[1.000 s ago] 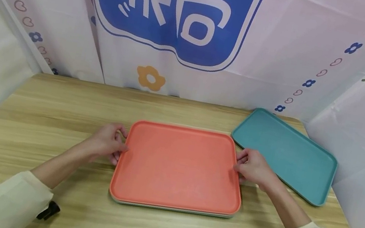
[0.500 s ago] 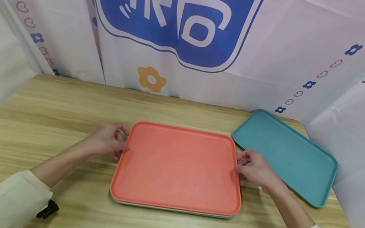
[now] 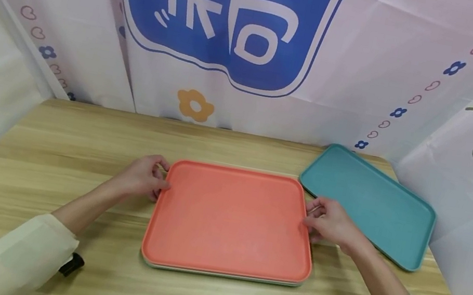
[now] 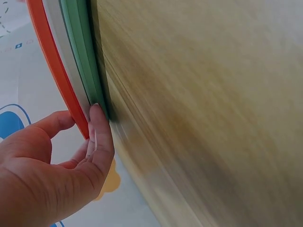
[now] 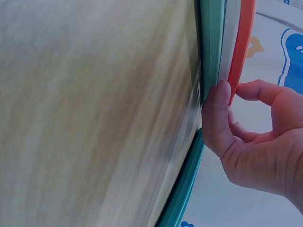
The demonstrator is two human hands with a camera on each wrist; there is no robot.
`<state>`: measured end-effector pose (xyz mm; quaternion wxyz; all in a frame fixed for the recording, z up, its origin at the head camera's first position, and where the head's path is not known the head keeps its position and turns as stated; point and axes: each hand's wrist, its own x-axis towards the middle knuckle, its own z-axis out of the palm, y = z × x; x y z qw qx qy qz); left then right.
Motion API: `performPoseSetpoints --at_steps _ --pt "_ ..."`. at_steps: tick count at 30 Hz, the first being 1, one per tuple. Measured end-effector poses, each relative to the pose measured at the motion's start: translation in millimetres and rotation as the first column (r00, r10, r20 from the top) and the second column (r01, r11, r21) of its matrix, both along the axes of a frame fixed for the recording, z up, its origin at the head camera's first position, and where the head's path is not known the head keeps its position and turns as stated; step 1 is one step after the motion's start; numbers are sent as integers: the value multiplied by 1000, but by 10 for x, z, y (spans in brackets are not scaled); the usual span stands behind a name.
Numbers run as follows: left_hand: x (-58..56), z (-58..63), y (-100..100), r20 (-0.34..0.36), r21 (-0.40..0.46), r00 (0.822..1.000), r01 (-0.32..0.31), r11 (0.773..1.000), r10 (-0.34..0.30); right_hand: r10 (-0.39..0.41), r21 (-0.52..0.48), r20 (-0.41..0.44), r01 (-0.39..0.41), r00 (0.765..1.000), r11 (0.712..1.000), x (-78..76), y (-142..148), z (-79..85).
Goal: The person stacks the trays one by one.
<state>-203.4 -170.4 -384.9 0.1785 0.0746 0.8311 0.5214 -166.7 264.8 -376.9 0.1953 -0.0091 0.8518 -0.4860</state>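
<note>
Left hand (image 3: 143,177) and right hand (image 3: 329,221): both grasping, one at each short side of a stack of trays (image 3: 233,221). Each thumb sits at the rim of the coral tray (image 5: 243,38) on top; the other fingers curl in against the edges below. Wrist view shows a white tray (image 4: 65,47) under the coral one, then a green tray (image 4: 83,42).

Change over the last second: slight. Left hand has crept along its edge toward the far corner; right hand about where it was. Stack has kept its place; the whole head view has dropped a touch, likely a tilt of the head. Reading: grip adjusted, nothing transported. Layers look nearly flush from the front.

Pose: forearms reach in from both lower corners, angled inward, palms facing one another across the stack. Pale sleeves (image 3: 13,256) stop short of the wrists.

Stack lies mid-table, apparently flat on the wood-grain table (image 3: 48,162). Teal tray (image 3: 373,208) lies askew at the far right, just beyond the right hand; contact with the stack's corner cannot be told.
</note>
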Motion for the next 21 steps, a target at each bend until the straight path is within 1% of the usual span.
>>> performPoseSetpoints --at_steps 3,7,15,21 --pt "1 4 -3 4 5 1000 5 1000 -5 1 2 0 -1 1000 1000 6 8 7" --pt "-2 9 11 7 -8 1000 11 1000 -11 -4 7 8 4 1000 1000 7 18 15" --pt "-22 9 20 -24 -51 999 35 998 -37 -7 9 17 6 1000 1000 19 38 8" --pt "-18 2 21 -15 -43 999 39 998 -39 -6 15 7 6 1000 1000 27 55 4"
